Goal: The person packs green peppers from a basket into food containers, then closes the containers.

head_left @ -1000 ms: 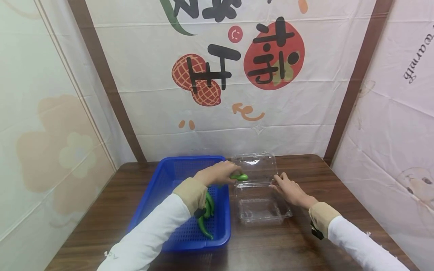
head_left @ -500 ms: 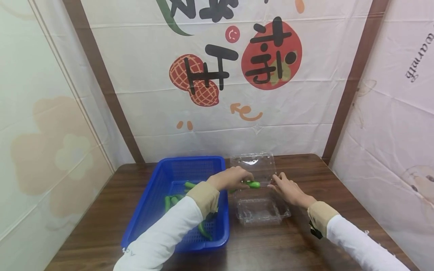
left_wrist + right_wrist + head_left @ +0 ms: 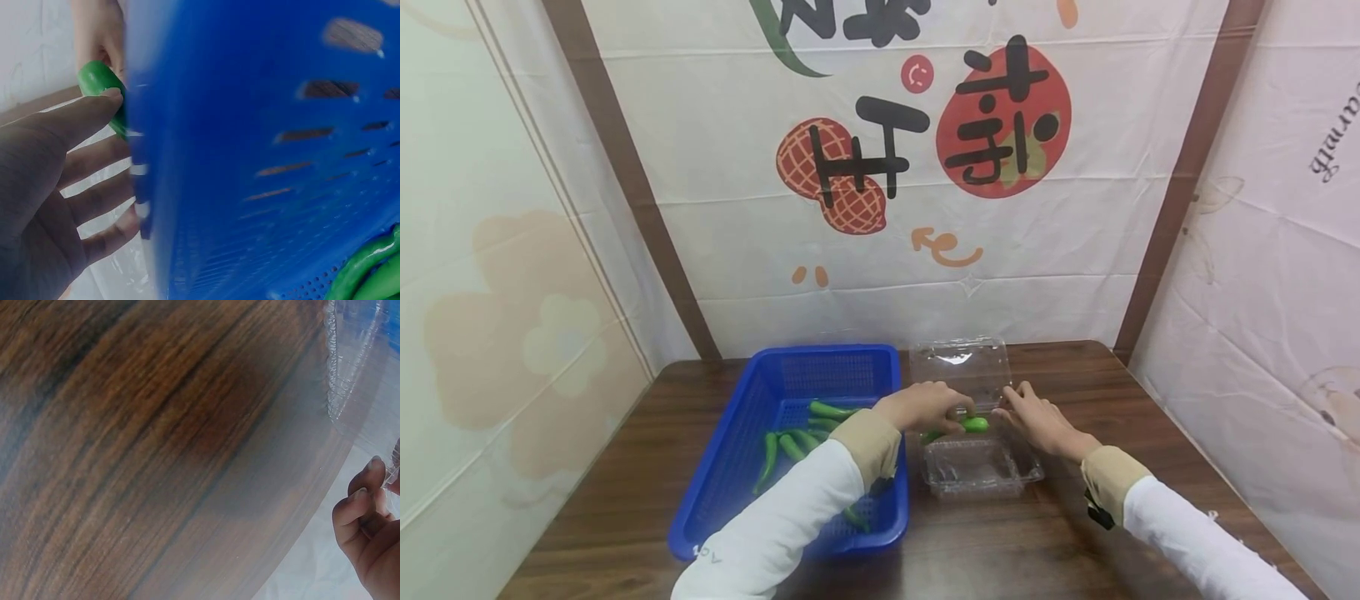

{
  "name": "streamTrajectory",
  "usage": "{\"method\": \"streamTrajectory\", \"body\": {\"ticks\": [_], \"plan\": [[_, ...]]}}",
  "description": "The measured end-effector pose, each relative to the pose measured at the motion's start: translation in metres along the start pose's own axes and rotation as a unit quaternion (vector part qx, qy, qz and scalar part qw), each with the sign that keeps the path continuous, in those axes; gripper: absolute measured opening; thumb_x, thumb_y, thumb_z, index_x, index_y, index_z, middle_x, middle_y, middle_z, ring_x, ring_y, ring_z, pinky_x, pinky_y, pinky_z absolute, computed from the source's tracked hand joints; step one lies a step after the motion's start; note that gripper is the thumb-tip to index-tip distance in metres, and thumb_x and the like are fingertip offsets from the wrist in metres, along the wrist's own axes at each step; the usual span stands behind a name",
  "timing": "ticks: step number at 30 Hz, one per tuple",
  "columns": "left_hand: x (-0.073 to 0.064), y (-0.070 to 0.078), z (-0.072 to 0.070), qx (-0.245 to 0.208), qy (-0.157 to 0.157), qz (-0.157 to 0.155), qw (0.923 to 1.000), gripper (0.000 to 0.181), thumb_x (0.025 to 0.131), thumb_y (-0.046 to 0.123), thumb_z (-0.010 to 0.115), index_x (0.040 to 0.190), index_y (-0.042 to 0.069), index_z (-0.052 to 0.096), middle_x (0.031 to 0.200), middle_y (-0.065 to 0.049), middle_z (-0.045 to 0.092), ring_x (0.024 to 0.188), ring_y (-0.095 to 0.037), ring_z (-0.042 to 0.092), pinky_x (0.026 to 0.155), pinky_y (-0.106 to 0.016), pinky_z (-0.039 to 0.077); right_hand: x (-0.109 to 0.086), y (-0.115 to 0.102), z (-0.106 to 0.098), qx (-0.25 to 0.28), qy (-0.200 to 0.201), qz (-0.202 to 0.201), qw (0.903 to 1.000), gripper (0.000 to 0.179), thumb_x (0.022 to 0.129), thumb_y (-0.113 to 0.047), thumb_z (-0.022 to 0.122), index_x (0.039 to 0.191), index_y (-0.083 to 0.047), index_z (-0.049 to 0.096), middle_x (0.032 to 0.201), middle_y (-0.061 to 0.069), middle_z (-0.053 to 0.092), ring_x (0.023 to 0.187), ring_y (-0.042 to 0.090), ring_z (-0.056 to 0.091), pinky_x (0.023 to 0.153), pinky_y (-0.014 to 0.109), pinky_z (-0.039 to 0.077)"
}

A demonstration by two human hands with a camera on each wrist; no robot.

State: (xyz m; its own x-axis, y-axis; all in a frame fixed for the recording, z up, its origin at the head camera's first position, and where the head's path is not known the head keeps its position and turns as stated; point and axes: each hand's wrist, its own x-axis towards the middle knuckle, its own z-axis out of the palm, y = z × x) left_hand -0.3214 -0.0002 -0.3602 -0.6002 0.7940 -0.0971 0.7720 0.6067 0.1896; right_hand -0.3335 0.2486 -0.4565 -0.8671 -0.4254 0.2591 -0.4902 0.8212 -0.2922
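My left hand pinches a green chili pepper between thumb and fingers, above the near half of a clear plastic clamshell box. In the left wrist view the blunt end of that pepper sticks out past the thumb, and the basket wall hides part of it. The box's lid stands swung back behind its base. My right hand pinches the right edge of the box near the hinge. Curled fingers and a bit of clear plastic show in the right wrist view.
A blue perforated basket stands left of the box, and my left forearm crosses over it. Several green chili peppers lie inside. Both stand on a dark wooden table with printed cloth walls behind and beside it.
My left hand has moved right and nearer, carrying the pepper from beside the basket's rim to above the box. More peppers in the basket now show. The right hand has stayed in place.
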Motion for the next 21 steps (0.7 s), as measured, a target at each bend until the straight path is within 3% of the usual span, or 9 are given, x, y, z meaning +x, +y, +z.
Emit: {"method": "streamTrajectory", "body": {"ticks": [6,9,16,21], "plan": [[0.005,-0.002,0.008,0.019,-0.016,0.005,0.9997,0.031,0.091,0.022,0.073,0.121,0.021,0.067,0.089,0.009,0.065,0.078,-0.007,0.06,0.073,-0.026,0.05,0.0,0.002,0.0,-0.001,0.001,-0.005,1.0,0.02,0.103,-0.03,0.052,0.108,-0.011,0.047,0.09,0.008,0.041,0.051,0.016,0.044,0.043,0.03,0.038],[0.007,-0.003,0.012,0.015,-0.022,0.016,0.9995,0.028,0.091,0.019,0.073,0.118,0.018,0.068,0.091,0.007,0.066,0.078,-0.007,0.06,0.073,-0.023,0.049,-0.001,0.002,0.0,0.003,0.001,-0.003,1.0,0.02,0.103,-0.03,0.052,0.108,-0.011,0.047,0.09,0.008,0.04,0.051,0.016,0.043,0.043,0.03,0.037],[0.011,0.001,0.016,0.055,-0.019,0.054,0.9969,0.02,0.089,0.014,0.072,0.109,0.014,0.069,0.086,0.009,0.063,0.071,-0.005,0.054,0.067,-0.019,0.046,-0.002,0.001,-0.002,0.011,-0.004,-0.003,0.9999,0.02,0.104,-0.03,0.051,0.107,-0.01,0.047,0.089,0.008,0.039,0.05,0.015,0.042,0.042,0.029,0.036],[0.016,0.007,0.016,0.055,-0.045,0.047,0.9964,0.026,0.086,0.008,0.074,0.112,0.013,0.07,0.085,0.008,0.063,0.07,-0.005,0.054,0.065,-0.017,0.044,-0.001,0.0,-0.003,0.016,-0.01,-0.001,0.9998,0.019,0.104,-0.029,0.051,0.108,-0.011,0.047,0.089,0.008,0.039,0.051,0.015,0.041,0.042,0.028,0.036]]}}
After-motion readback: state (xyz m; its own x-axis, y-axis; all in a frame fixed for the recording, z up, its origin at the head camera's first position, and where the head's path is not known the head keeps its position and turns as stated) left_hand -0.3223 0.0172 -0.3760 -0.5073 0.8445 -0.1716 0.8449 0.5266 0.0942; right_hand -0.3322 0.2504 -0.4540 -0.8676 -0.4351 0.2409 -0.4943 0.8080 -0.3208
